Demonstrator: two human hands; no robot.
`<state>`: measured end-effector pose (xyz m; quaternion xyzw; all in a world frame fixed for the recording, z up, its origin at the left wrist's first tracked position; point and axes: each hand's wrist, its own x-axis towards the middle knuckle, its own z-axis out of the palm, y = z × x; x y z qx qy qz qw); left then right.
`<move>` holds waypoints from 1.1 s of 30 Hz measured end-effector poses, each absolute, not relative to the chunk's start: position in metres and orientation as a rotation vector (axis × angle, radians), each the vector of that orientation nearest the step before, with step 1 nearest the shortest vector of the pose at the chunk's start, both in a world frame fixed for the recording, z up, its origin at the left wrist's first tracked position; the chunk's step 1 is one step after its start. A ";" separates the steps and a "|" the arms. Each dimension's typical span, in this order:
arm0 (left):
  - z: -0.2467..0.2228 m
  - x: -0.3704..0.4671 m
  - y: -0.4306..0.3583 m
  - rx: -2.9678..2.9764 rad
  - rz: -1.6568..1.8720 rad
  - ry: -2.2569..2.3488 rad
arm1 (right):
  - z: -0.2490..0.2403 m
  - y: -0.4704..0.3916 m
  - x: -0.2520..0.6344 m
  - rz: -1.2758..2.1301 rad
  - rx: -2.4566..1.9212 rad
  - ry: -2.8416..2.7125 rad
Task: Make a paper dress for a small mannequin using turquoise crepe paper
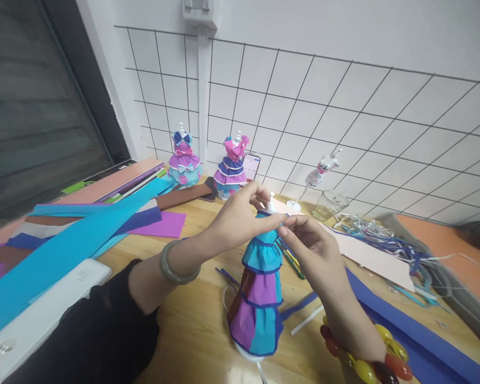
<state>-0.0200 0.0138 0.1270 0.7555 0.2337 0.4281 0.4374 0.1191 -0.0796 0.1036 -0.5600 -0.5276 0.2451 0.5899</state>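
Note:
A small dress form in a tiered paper-like dress (264, 288) stands upright on the wooden table, its tiers turquoise, purple and brown with dark blue edging. Its white neck (271, 202) shows above the bodice. My left hand (246, 213) curls round the top from behind, thumb laid across the bodice's upper edge. At the right side of that edge, my right hand (314, 245) pinches the bodice between thumb and forefinger. Exactly what lies between the right fingertips is mostly hidden. Scissors or a similar tool (292, 261) lie partly hidden behind the dress.
Two dressed forms (184, 157) (231, 168) stand at the back beside a phone (251, 165). Coloured sheets (84, 229) spread over the left. To the right are a bare form (322, 168), a glass jar (330, 205), tangled ribbons (400, 245) and a blue strip (408, 320).

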 end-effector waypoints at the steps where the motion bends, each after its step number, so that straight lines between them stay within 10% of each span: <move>1: 0.127 -0.021 0.013 1.880 1.059 0.579 | 0.104 -0.079 0.119 0.613 -1.293 -1.221; 33: 0.124 -0.022 0.027 1.775 1.192 0.158 | 0.103 -0.069 0.132 1.190 -1.001 -0.660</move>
